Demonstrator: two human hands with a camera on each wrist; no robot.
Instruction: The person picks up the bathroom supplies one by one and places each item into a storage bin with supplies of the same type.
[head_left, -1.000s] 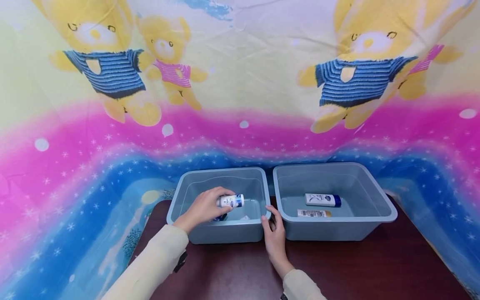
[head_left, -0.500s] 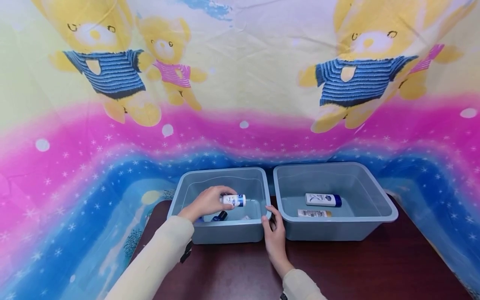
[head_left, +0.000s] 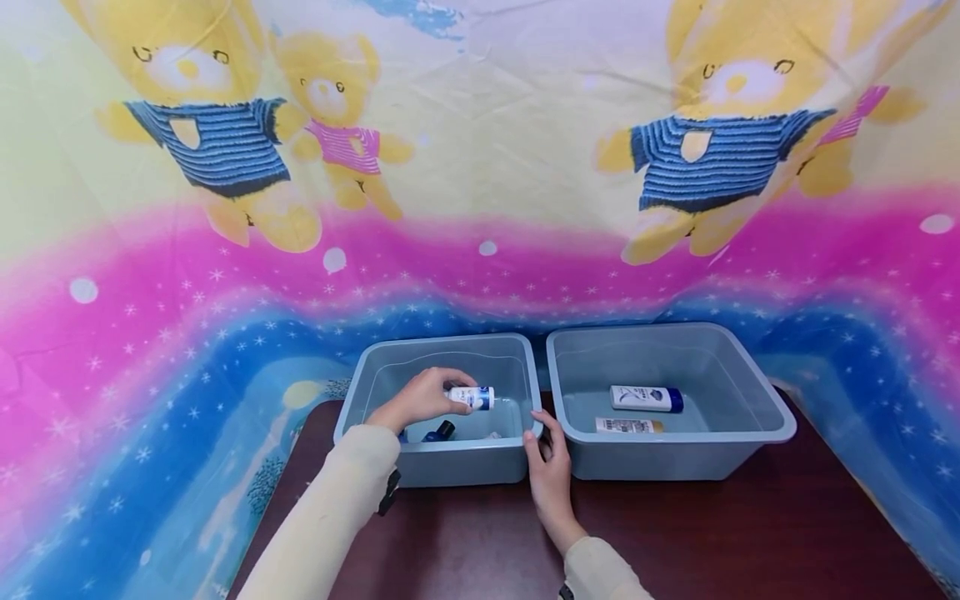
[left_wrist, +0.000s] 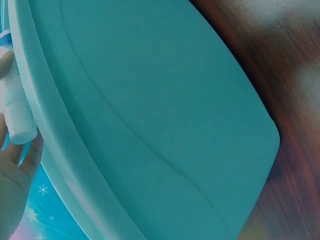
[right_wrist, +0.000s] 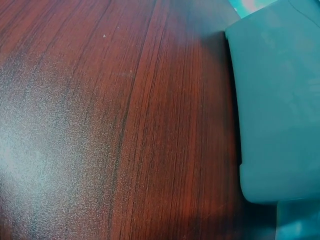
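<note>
My left hand (head_left: 423,396) grips a small white bottle with a blue band (head_left: 482,398), holding it on its side above the inside of the left grey bin (head_left: 453,465). In the left wrist view, the white bottle (left_wrist: 14,92) shows beyond the bin's rim, with fingers around it. A dark blue bottle (head_left: 437,432) with a black cap lies in that bin, partly hidden by the front wall. Beside it only a scrap of something whitish (head_left: 492,435) shows. At the bin's front right corner my right hand (head_left: 551,475) holds the rim, thumb at the front and fingers on the side.
A second grey bin (head_left: 652,462) stands close on the right. Inside lie a white bottle with a dark blue cap (head_left: 641,398) and a pale tube with a gold cap (head_left: 626,426). Both bins rest on a dark reddish table (head_left: 675,533), before a printed bear cloth (head_left: 487,167).
My left hand has shifted slightly right and up with the white bottle, uncovering the dark blue bottle below. The right hand stays at the bin's corner.
</note>
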